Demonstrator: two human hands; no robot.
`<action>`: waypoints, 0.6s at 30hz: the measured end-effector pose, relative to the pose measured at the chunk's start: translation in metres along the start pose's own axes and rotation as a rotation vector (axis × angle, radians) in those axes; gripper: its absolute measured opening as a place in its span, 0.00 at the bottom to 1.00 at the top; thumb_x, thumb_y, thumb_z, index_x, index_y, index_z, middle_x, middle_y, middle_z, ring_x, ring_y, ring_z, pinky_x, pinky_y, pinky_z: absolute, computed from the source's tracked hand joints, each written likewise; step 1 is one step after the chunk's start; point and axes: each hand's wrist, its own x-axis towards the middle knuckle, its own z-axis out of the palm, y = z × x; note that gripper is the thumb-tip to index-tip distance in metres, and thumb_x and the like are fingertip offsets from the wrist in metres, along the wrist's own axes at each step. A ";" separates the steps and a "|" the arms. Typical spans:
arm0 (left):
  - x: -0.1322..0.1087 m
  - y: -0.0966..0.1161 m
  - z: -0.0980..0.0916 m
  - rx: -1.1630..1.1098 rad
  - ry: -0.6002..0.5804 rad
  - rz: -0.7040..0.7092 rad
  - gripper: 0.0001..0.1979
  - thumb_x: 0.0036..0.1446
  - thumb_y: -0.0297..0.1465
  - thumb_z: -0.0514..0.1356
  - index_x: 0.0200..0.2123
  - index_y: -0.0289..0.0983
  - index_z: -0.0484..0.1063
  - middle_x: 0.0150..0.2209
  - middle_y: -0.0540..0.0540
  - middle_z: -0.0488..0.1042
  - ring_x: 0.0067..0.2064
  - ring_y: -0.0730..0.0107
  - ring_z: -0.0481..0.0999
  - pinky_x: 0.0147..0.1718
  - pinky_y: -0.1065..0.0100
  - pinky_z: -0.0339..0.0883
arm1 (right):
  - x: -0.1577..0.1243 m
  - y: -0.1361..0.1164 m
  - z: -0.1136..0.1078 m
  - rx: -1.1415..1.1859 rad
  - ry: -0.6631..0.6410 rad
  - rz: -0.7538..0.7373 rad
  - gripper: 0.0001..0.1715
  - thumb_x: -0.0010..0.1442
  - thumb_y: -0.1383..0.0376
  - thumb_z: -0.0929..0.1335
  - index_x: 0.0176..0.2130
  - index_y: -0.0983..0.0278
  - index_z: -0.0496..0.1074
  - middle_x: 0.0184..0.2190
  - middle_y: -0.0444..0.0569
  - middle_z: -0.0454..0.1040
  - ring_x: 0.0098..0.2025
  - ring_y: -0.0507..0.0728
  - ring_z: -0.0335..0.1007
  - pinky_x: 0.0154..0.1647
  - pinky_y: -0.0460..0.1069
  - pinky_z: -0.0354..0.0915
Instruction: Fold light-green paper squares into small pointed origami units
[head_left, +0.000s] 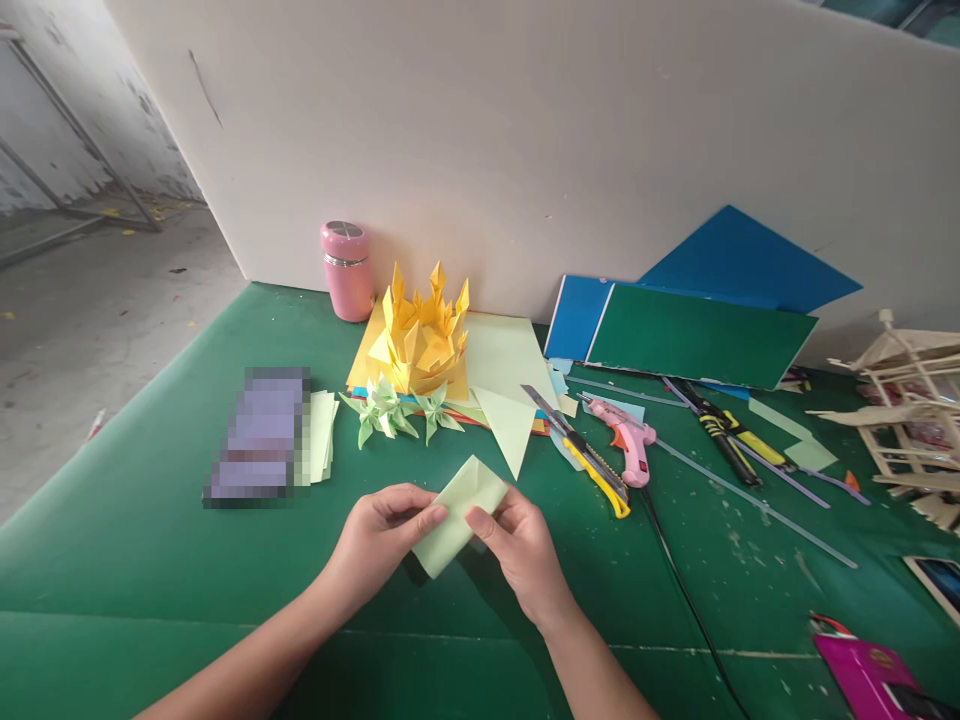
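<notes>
A piece of folded pale green paper (459, 515) is held up above the table between my two hands. My left hand (390, 530) pinches its left edge, thumb on top and fingers behind. On the right edge, my right hand (521, 545) grips it in the same way. Just beyond the paper lie several pale green origami flowers (386, 408). Behind them a yellow origami crown (424, 345) stands on a stack of coloured paper (510, 350). To the left, a small pile of pale green paper slips (321, 435) sits beside a pixelated phone-like object (259, 435).
A yellow utility knife (596, 470) and a pink glue gun (626, 435) with a black cord lie right of my hands. Farther right are pliers (720, 435), paper strips and a wooden stick model (919, 410). A pink flask (347, 275) stands by the wall.
</notes>
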 end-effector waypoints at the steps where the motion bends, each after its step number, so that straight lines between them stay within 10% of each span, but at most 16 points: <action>1: 0.000 0.000 0.000 -0.015 0.001 -0.018 0.07 0.45 0.36 0.66 0.22 0.39 0.79 0.24 0.48 0.74 0.27 0.67 0.69 0.26 0.71 0.62 | 0.000 0.000 0.001 -0.003 -0.014 0.022 0.21 0.45 0.52 0.74 0.34 0.64 0.75 0.26 0.46 0.75 0.28 0.54 0.69 0.29 0.47 0.67; 18: 0.002 -0.009 0.001 0.105 0.006 0.143 0.09 0.48 0.36 0.62 0.22 0.38 0.78 0.24 0.48 0.74 0.27 0.68 0.72 0.27 0.71 0.67 | 0.001 -0.001 0.005 -0.041 0.105 0.091 0.21 0.42 0.51 0.75 0.26 0.67 0.76 0.21 0.45 0.74 0.22 0.50 0.62 0.22 0.45 0.63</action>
